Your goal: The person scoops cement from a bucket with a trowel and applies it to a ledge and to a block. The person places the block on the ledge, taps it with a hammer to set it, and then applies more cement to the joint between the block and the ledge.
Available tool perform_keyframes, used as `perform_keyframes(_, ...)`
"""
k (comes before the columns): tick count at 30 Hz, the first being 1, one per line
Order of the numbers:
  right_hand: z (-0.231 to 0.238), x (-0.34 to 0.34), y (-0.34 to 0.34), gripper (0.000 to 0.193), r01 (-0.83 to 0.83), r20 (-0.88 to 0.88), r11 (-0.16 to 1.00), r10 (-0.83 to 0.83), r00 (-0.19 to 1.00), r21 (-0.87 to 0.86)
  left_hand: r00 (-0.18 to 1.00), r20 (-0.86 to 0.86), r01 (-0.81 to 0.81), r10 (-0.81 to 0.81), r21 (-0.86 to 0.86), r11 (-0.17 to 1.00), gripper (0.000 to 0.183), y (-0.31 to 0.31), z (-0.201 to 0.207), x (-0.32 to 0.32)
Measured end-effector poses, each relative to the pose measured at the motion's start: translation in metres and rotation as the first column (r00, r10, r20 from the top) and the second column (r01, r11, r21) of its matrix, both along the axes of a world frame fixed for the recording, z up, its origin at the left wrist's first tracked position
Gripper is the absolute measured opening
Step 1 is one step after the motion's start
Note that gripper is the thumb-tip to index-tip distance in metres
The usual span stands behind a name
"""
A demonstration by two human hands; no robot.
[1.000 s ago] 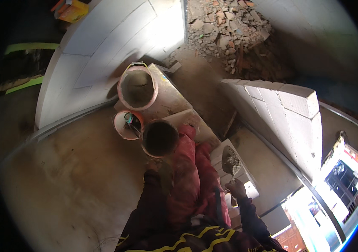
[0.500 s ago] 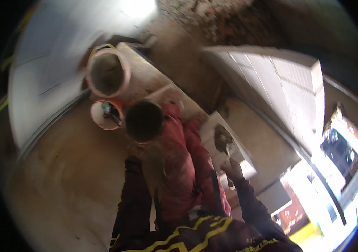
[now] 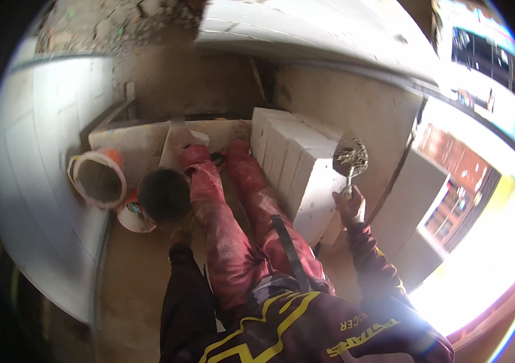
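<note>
My right hand (image 3: 350,207) is closed round the handle of a trowel (image 3: 350,156). Its blade points away from me and carries grey, mortar-like residue. The trowel is just right of a row of white blocks (image 3: 310,187). At left, my left hand (image 3: 180,233) is at the near edge of a round black bucket (image 3: 164,196) beside my left leg. The fingers are mostly hidden, but the bucket appears held, tilted with its dark mouth toward me. What is inside it is too dark to make out.
Beyond the black bucket stands a larger orange bucket (image 3: 122,159) with grey inside; a smaller orange-and-white bucket (image 3: 136,221) sits close by. A pale board (image 3: 142,134) lies past them. White panels (image 3: 52,181) rise at left, a tan wall (image 3: 342,103) at right, rubble (image 3: 106,27) far off.
The view has swung round to the right. My right hand has lifted the trowel from low over the white block's top to beside the blocks. The black bucket stays by my left hand.
</note>
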State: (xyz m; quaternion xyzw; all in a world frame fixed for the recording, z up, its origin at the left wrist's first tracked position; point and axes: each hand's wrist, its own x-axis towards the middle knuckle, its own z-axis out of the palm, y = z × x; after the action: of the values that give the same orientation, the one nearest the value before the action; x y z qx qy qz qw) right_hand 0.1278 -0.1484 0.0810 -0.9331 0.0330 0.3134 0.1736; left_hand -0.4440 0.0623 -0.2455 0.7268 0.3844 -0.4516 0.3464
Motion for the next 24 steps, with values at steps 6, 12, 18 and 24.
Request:
perform_keyframes(6,0.022,-0.044,-0.087,0.020,0.453,0.050,0.879,-0.464,0.884,0.146,-0.111,-0.459,-0.991,0.881,-0.011,-0.131,0.039,0.057,0.013,0.013)
perform_keyframes(12,0.011,-0.110,-0.144,0.018,0.687,0.135,0.713,-0.701,0.700,0.137,0.315,-0.379,-0.940,0.870,0.000,0.340,0.048,0.089,0.008,0.034)
perform_keyframes(18,0.007,-0.161,-0.165,0.019,0.783,0.161,0.605,-0.795,0.585,0.142,0.732,-0.315,-0.639,0.604,-0.013,0.769,0.059,0.120,0.011,0.057)
perform_keyframes(24,0.001,-0.220,-0.184,0.027,0.844,0.213,0.536,-0.823,0.527,-0.019,0.972,-0.228,0.080,-0.050,0.122,0.989,0.069,0.156,0.012,0.114)
